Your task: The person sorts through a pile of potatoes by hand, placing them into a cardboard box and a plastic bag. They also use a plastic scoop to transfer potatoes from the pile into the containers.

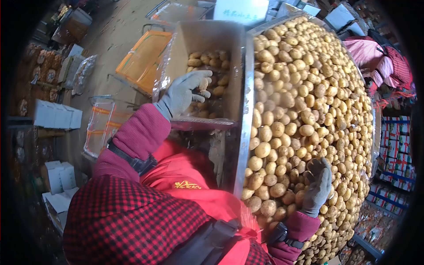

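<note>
My left hand (179,92), in a grey work glove, is over an open cardboard box (207,33). Its thumb and fingers pinch a small potato (204,84). Below, several potatoes (207,59) lie inside the box, some behind my fingers. On the right, my right hand (319,187), gloved the same way, rests among a large heap of potatoes (309,106). Its fingers curve over the potatoes but look apart, and no potato is clearly gripped; the palm side is partly hidden.
A metal edge (247,106) borders the heap beside the box. Left of the box stand an orange-covered frame (143,62) and a wire-framed cart (99,128). A white labelled box (240,9) is at the back. Another person in a pink checked top (371,57) is beyond the heap.
</note>
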A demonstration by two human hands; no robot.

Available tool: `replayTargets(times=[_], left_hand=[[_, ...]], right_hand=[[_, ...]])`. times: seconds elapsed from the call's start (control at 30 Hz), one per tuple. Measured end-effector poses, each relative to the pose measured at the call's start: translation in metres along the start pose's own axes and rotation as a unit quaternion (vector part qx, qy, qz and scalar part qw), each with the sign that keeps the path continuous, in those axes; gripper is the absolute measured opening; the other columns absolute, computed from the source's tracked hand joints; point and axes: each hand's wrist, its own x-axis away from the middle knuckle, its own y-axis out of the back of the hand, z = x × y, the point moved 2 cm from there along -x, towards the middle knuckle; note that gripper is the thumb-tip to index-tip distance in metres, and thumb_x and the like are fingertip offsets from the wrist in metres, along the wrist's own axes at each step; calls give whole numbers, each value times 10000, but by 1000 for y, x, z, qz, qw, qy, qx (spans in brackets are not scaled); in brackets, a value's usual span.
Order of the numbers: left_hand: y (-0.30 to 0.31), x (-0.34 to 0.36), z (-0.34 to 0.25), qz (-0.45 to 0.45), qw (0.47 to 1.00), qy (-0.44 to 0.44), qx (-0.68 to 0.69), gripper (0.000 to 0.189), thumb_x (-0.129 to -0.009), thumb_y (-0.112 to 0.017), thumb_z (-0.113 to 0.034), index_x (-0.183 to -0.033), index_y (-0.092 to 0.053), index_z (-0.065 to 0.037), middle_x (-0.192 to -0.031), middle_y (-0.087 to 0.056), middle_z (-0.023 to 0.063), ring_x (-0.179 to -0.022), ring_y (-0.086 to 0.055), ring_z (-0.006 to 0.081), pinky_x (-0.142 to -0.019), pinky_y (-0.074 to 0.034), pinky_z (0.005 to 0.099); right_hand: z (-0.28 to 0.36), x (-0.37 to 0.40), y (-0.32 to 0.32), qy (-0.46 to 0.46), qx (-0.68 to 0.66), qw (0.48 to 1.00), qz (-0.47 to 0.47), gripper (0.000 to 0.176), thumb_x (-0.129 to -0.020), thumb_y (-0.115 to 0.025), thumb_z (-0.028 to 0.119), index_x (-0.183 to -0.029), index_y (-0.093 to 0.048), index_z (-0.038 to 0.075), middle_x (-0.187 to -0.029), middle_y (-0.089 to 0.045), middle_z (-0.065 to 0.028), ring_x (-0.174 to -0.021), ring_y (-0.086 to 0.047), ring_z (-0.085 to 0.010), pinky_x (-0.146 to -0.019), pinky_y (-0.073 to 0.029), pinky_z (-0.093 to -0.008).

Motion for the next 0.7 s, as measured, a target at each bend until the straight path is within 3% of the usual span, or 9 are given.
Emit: replayTargets(times=[0.17, 0.2, 0.23, 0.3, 0.37, 0.5, 0.63, 0.67, 0.7], left_hand=[[108, 47, 0, -20, 997, 25, -75, 395, -976, -654, -152, -1357, -624, -53, -1220, -648, 63, -1008, -673, 188, -855, -558, 339], [140, 63, -1, 56, 962, -65, -259, 393, -912, -686, -126, -1296, -665, -46, -1229, -649, 79, -1022, -676, 221, -873, -553, 362], [168, 80, -1, 133, 881, -150, -429, 392, -848, -719, -101, -1235, -706, -40, -1238, -651, 95, -1036, -679, 255, -891, -547, 386], [217, 110, 19, 323, 828, -171, -424, 286, -762, -746, -97, -1036, -753, -17, -1206, -671, 139, -1066, -671, 342, -914, -536, 402], [223, 161, 38, 265, 861, -80, -427, 46, -769, -756, -84, -767, -711, -93, -784, -653, 93, -770, -664, 345, -762, -565, 407], [253, 228, 116, 277, 776, 124, -554, 101, -789, -722, -135, -857, -737, -61, -943, -700, 155, -909, -695, 349, -832, -568, 432], [276, 216, 192, 322, 530, 196, -759, 221, -809, -689, -186, -946, -762, -29, -1102, -747, 217, -1047, -725, 353, -901, -571, 456], [280, 207, 191, 330, 515, 188, -768, 266, -833, -664, -236, -996, -780, -61, -1094, -751, 205, -1002, -749, 331, -870, -588, 472], [295, 199, 196, 174, 627, 147, -745, 235, -882, -647, -281, -897, -780, -88, -1012, -767, 188, -1001, -747, 341, -808, -584, 485]], right_hand=[[-7, -2, 4, -14, 54, 998, 13, 565, -1098, -433, 478, -1496, -530, 89, -1415, -634, -142, -1264, -619, -267, -1048, -458, -418], [-10, -3, 7, -16, 53, 998, 18, 569, -1096, -436, 479, -1506, -523, 93, -1424, -628, -143, -1290, -601, -276, -1081, -427, -431], [-10, -3, 7, -11, 61, 998, 7, 564, -1098, -437, 470, -1509, -521, 93, -1426, -626, -148, -1288, -602, -278, -1076, -430, -426], [-16, -6, 13, 1, 65, 998, 20, 555, -1104, -426, 458, -1511, -518, 92, -1426, -625, -153, -1287, -603, -274, -1078, -429, -426], [-13, -5, 11, 1, 72, 997, 24, 554, -1108, -418, 454, -1513, -516, 89, -1426, -625, -157, -1289, -605, -275, -1082, -430, -429], [-12, -5, 10, -10, 91, 996, 21, 555, -1116, -401, 439, -1513, -508, 68, -1425, -627, -163, -1288, -614, -282, -1083, -456, -433], [-13, -4, 6, 6, 54, 999, 0, 435, -1106, -502, 320, -1413, -599, 28, -1275, -696, -131, -1130, -675, -220, -978, -545, -377], [-12, -4, 5, -7, 33, 999, -3, 412, -1103, -517, 308, -1400, -617, 40, -1238, -712, -110, -1096, -679, -204, -938, -545, -355], [-10, -1, 3, -15, 9, 1000, 0, 394, -1104, -522, 297, -1400, -624, 57, -1218, -720, -82, -1074, -679, -180, -897, -538, -327]])
